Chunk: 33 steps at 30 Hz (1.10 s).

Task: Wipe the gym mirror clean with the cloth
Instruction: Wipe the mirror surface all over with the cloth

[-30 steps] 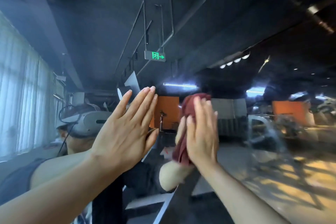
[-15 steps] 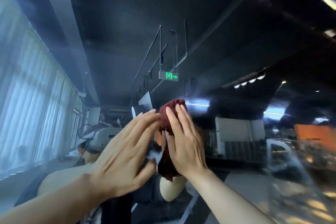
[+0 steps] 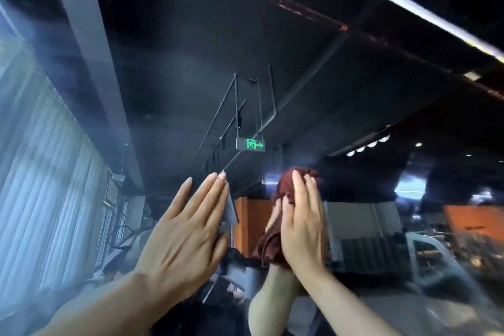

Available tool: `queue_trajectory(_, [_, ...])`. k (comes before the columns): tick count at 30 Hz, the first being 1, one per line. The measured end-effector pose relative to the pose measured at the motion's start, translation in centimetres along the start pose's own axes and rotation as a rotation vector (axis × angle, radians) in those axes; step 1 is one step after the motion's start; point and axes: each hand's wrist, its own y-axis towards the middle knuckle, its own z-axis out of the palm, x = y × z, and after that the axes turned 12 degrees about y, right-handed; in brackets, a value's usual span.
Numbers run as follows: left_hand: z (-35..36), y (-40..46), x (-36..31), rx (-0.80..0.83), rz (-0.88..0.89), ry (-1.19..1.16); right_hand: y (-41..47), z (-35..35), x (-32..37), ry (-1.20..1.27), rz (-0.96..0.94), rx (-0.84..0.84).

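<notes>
Shown mid-wipe, the right hand (image 3: 302,226) presses a bunched dark-red cloth (image 3: 283,191) flat against the gym mirror (image 3: 169,84), fingers straight rather than curled round it, while the left hand (image 3: 185,237), released and holding nothing, rests flat on the glass just beside. Soft, light and easily crumpled, the cloth likely handles best under a broad palm covering its middle. Hazy streaks mark the upper left, with open glass above and to the right; the mirror's edges cannot be told.
</notes>
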Motion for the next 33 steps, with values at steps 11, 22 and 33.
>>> queue_trajectory(11, [0.5, 0.1, -0.6, -0.009, -0.006, 0.051, 0.6, 0.6, 1.8, -0.026, -0.348, 0.3])
queue_trajectory(22, [0.5, 0.1, -0.7, -0.01, -0.018, 0.069, 3.2, 1.8, 3.0, -0.005, -0.192, 0.122])
queue_trajectory(33, [-0.2, -0.2, 0.1, -0.08, -0.079, -0.176, 5.3, -1.5, -0.6, -0.126, 0.152, -0.015])
